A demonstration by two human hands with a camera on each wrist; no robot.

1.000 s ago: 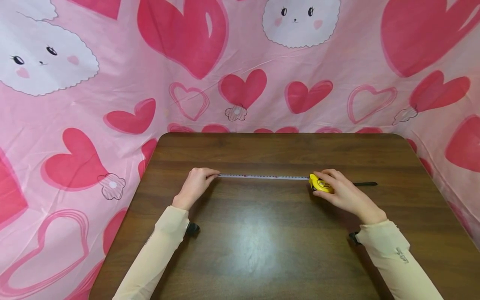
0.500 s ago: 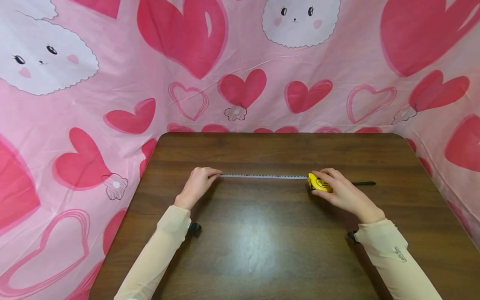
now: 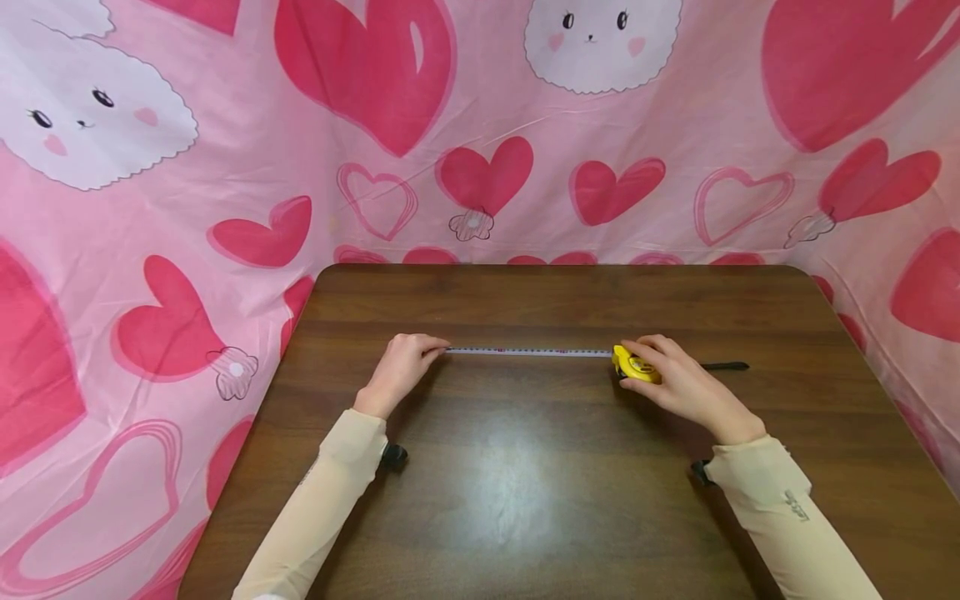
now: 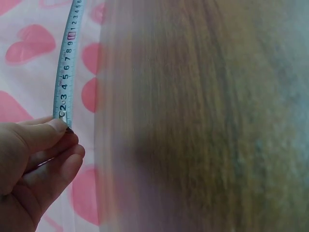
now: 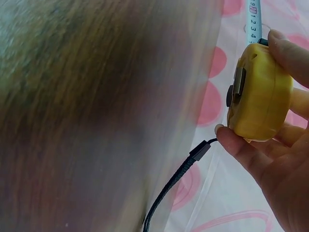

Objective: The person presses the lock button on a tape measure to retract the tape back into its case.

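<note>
Tape measure stretched left to right between both hands, above the table
The left hand pinches the tape end; the right hand grips the yellow case, its black strap trailing right; the tape seems to hover just over the wood, though contact is unclear
</note>
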